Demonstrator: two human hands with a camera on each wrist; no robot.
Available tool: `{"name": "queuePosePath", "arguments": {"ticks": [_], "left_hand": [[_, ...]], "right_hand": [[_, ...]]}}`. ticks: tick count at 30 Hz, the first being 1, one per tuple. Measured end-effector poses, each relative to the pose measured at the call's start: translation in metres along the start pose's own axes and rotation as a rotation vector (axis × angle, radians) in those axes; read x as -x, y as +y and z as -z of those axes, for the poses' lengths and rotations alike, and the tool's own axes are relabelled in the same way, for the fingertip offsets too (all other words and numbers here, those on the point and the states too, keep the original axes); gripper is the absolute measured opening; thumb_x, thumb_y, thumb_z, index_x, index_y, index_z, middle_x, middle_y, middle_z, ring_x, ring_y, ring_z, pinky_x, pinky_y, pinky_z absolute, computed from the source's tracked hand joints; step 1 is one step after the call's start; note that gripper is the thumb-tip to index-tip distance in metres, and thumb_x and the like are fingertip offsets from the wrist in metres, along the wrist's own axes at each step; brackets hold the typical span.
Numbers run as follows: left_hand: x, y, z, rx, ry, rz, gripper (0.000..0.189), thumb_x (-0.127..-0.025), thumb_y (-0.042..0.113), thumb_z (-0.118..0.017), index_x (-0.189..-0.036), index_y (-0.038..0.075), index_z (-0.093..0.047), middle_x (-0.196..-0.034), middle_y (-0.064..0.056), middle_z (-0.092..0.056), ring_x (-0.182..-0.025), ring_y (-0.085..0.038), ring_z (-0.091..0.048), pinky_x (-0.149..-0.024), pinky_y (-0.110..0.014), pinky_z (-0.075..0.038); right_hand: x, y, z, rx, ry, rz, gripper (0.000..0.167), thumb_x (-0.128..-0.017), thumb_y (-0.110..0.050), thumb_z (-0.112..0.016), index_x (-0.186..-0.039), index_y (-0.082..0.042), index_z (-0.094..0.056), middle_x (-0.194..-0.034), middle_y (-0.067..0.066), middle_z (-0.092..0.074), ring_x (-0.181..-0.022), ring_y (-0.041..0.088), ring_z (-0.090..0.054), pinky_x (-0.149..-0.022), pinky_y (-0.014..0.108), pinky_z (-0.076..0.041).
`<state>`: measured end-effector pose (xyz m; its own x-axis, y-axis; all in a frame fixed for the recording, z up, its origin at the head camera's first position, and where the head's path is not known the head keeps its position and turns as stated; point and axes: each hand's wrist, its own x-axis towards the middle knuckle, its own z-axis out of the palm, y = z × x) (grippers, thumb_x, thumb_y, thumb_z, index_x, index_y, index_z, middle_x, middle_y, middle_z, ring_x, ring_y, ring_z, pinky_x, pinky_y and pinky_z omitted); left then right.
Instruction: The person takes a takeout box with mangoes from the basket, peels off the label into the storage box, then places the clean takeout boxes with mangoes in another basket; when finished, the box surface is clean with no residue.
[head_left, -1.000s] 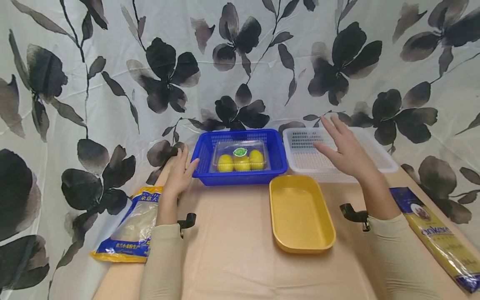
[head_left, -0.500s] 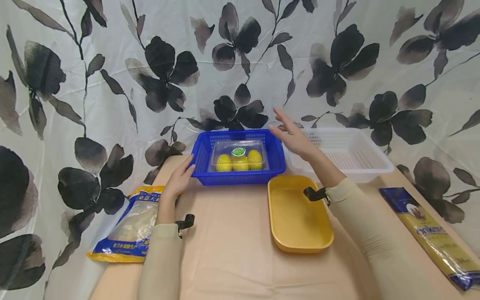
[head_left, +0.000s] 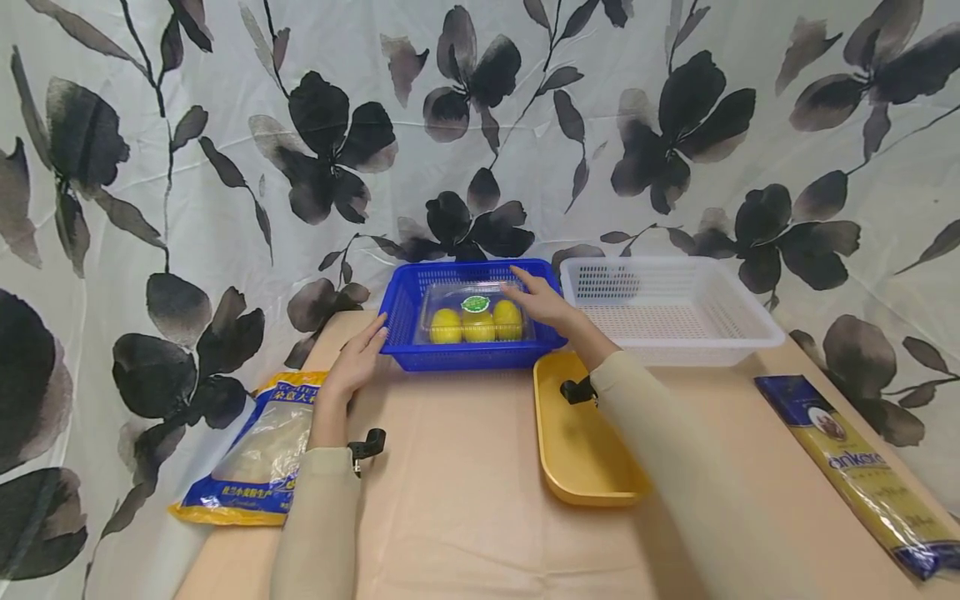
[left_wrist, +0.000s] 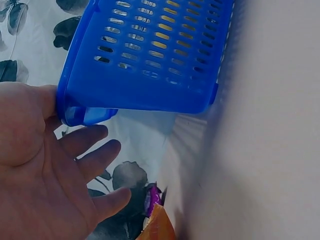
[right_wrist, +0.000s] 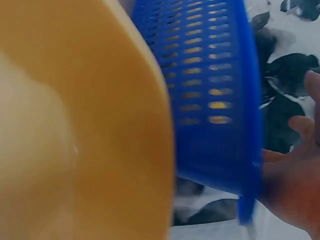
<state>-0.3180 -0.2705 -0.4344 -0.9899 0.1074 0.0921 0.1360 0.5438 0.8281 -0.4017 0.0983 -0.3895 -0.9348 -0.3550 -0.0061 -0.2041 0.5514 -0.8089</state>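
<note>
A blue plastic basket (head_left: pixel 465 358) with slotted walls stands at the back middle of the table. Inside it lies a clear clamshell box (head_left: pixel 477 290) with a green label and yellow fruits, perhaps lemons. My left hand (head_left: pixel 358 362) is at the basket's left rim. In the left wrist view its thumb meets the rim, and the other fingers stretch out loosely below. Over the right rim reaches my right hand (head_left: pixel 551 304), fingers extended, overlapping the box's right end in the head view. The right wrist view shows this hand (right_wrist: pixel 295 185) blurred beside the rim.
A white basket (head_left: pixel 675 343) stands right of the blue one. Below my right forearm is a yellow tray (head_left: pixel 577 442). A blue-and-yellow bag (head_left: pixel 258 446) lies at left, a long gold packet (head_left: pixel 855 475) at right. A floral curtain (head_left: pixel 480 108) hangs behind.
My right hand has swung left from over the white basket to the blue basket's right rim. My left hand has lowered slightly onto the left rim. The baskets stay in place.
</note>
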Motion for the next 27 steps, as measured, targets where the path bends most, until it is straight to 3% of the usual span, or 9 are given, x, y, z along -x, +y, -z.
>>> {"name": "queuePosePath", "arguments": {"ticks": [7,15,18,22,24,27], "left_hand": [[0.001,-0.002,0.004,0.011,-0.001,-0.018,0.057,-0.115,0.035,-0.034,-0.166,0.013,-0.025,-0.173,-0.011,-0.021,-0.161,-0.034,-0.017,-0.132,-0.054,-0.013],[0.002,-0.003,0.002,-0.019,-0.021,-0.054,0.058,-0.115,0.035,-0.033,-0.166,0.009,-0.025,-0.173,-0.012,-0.022,-0.161,-0.036,-0.018,-0.131,-0.054,-0.013],[0.002,-0.002,0.002,-0.027,-0.018,-0.050,0.058,-0.115,0.035,-0.033,-0.166,0.010,-0.025,-0.173,-0.012,-0.022,-0.161,-0.036,-0.019,-0.131,-0.054,-0.013],[0.002,-0.002,0.002,-0.023,-0.021,-0.053,0.058,-0.115,0.036,-0.035,-0.166,0.010,-0.025,-0.173,-0.012,-0.022,-0.161,-0.036,-0.018,-0.131,-0.054,-0.013],[0.001,-0.003,0.002,-0.022,-0.021,-0.052,0.059,-0.114,0.037,-0.036,-0.166,0.011,-0.025,-0.173,-0.012,-0.023,-0.161,-0.036,-0.019,-0.131,-0.055,-0.013],[0.001,-0.004,0.003,-0.014,-0.023,-0.031,0.062,-0.113,0.041,-0.039,-0.166,0.014,-0.024,-0.173,-0.009,-0.022,-0.161,-0.035,-0.018,-0.132,-0.054,-0.013]], "right_hand": [[-0.004,0.003,-0.016,-0.058,-0.060,-0.133,0.077,-0.105,-0.051,-0.056,-0.168,-0.025,-0.020,-0.175,0.011,-0.016,-0.162,0.038,-0.012,-0.128,0.065,-0.015],[-0.005,0.010,-0.019,-0.203,-0.038,-0.196,0.072,-0.106,-0.027,-0.059,-0.168,-0.024,-0.021,-0.176,0.007,-0.012,-0.163,0.035,-0.007,-0.130,0.062,-0.010],[-0.006,0.012,-0.020,-0.247,-0.025,-0.198,0.069,-0.106,-0.023,-0.059,-0.167,-0.024,-0.026,-0.175,0.010,-0.018,-0.159,0.035,-0.021,-0.130,0.061,-0.015],[-0.008,0.014,-0.020,-0.321,-0.016,-0.195,0.066,-0.105,-0.021,-0.061,-0.165,-0.025,-0.033,-0.166,0.015,-0.036,-0.134,0.036,-0.048,-0.122,0.056,-0.034],[-0.009,0.014,-0.019,-0.357,-0.022,-0.186,0.067,-0.104,-0.020,-0.064,-0.164,-0.024,-0.035,-0.163,0.015,-0.039,-0.127,0.035,-0.052,-0.117,0.056,-0.040],[-0.011,0.014,-0.019,-0.410,-0.028,-0.186,0.070,-0.101,-0.019,-0.069,-0.163,-0.025,-0.037,-0.165,0.013,-0.038,-0.135,0.034,-0.052,-0.120,0.058,-0.038]]}}
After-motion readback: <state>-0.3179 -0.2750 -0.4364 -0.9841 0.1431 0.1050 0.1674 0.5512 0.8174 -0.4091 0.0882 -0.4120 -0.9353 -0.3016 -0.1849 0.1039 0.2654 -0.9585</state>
